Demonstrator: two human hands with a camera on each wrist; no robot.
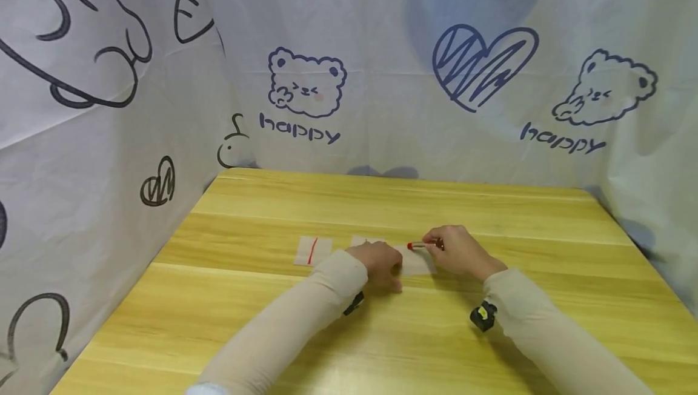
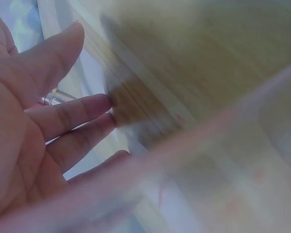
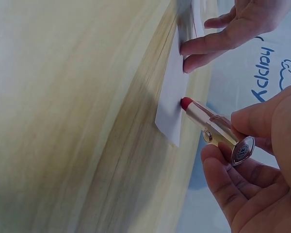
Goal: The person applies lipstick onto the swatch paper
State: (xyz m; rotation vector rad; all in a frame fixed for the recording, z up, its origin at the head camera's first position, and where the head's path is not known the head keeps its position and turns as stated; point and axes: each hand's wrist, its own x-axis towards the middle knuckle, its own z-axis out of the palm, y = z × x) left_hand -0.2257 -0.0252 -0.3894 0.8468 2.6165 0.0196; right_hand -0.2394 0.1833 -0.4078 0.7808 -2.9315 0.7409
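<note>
A lipstick point(image 3: 216, 127) with a gold case and red bullet is pinched between the thumb and fingers of my right hand point(image 1: 460, 251). Its red tip is right at a white slip of paper point(image 1: 418, 266), near that slip's far edge. My left hand point(image 1: 380, 263) rests its fingertips on the left end of the same slip, with fingers fairly straight in the left wrist view. Partly covered by that hand is a second white slip point(image 1: 361, 240). Farther left lies a third slip point(image 1: 299, 252), crossed by a red stroke point(image 1: 312, 251).
The slips lie in a row on a yellow wood-grain table point(image 1: 262, 298). White curtains with drawings point(image 1: 305, 89) stand behind and beside it. A black wrist camera point(image 1: 483, 316) hangs under the right sleeve.
</note>
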